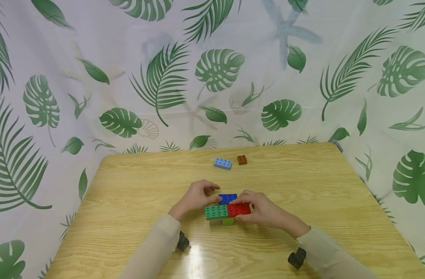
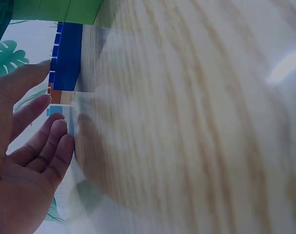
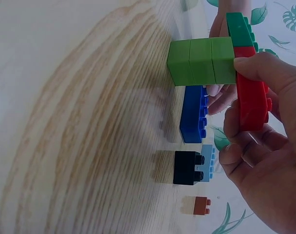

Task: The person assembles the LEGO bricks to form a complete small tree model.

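A stack of several light green bricks (image 3: 201, 62) stands on the table. On its top, a green brick (image 1: 216, 212) and a red brick (image 1: 238, 209) lie end to end, overhanging to either side. My right hand (image 1: 264, 209) pinches the red brick, thumb on the near side and fingers behind. Just behind the stack a dark blue brick (image 1: 227, 198) rests on the table. My left hand (image 1: 197, 195) is beside it with loosely bent fingers; the thumb tip is at the blue brick's studs, and whether it touches I cannot tell.
Farther back on the table (image 1: 146, 174) lie a light blue brick (image 1: 222, 163) and a small brown brick (image 1: 241, 159). A black brick (image 3: 186, 168) appears in the right wrist view, hidden in the head view. Leaf-patterned cloth (image 1: 219, 97) hangs behind the table.
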Demonstrator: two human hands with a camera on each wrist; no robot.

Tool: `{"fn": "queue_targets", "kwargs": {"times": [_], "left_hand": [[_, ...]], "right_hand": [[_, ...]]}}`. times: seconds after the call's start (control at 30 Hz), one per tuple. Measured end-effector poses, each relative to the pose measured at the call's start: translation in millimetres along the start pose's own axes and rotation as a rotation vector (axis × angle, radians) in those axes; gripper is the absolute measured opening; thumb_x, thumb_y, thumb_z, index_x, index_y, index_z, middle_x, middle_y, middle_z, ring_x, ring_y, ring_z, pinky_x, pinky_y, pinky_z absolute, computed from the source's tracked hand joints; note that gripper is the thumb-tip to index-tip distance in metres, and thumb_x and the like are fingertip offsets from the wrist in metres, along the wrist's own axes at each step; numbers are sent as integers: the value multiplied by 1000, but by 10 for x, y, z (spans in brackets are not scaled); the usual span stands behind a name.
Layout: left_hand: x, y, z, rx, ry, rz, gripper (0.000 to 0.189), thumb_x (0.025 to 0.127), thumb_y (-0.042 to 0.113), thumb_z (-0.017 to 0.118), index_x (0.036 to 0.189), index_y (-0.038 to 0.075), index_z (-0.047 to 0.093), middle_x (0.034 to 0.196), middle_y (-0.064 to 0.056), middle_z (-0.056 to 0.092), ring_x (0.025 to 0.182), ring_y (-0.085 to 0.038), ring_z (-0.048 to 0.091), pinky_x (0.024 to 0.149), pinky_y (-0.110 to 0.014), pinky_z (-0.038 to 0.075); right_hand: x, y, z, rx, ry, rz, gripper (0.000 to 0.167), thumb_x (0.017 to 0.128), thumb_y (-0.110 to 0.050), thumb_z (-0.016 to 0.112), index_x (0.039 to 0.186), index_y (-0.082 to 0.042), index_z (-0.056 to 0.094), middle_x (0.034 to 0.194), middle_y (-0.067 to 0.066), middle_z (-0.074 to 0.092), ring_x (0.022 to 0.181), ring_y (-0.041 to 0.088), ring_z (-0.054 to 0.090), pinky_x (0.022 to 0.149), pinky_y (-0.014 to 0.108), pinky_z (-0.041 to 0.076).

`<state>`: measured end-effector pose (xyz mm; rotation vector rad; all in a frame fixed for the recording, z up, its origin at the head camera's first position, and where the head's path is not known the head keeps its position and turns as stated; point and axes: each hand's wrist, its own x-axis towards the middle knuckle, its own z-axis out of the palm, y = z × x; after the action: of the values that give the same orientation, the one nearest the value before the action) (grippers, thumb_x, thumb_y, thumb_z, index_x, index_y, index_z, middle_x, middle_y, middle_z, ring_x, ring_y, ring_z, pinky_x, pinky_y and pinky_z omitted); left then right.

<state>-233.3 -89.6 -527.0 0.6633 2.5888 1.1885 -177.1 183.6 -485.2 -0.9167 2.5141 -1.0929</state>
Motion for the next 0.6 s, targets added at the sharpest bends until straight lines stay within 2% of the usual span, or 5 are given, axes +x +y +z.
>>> {"fn": "queue_targets", "kwargs": {"times": [0.2,0.47,0.6], "left_hand": [[13,0,28,-9,-26,21,37,95,30,80,125,10,77,113,-5,73,93,-14,62,82,-28,54],[16,-6,42,-19,-54,5,41,91,36,83,126,15,77,116,-3,72,97,-14,61,85,-30,54],[27,-8,43,1,-58,16,38,90,36,84,122,15,79,111,0,72,94,-14,60,83,-29,53]], "right_hand": [[-8,3,1,3,-10,20,38,94,-27,80,131,-17,75,115,-2,68,95,12,54,77,27,47],[-9,6,-2,3,-15,29,39,95,-30,80,131,-18,74,115,-2,68,96,13,55,79,29,49],[-7,7,-2,2,-12,24,39,95,-30,80,131,-18,74,115,-2,68,95,13,54,76,26,46]]}}
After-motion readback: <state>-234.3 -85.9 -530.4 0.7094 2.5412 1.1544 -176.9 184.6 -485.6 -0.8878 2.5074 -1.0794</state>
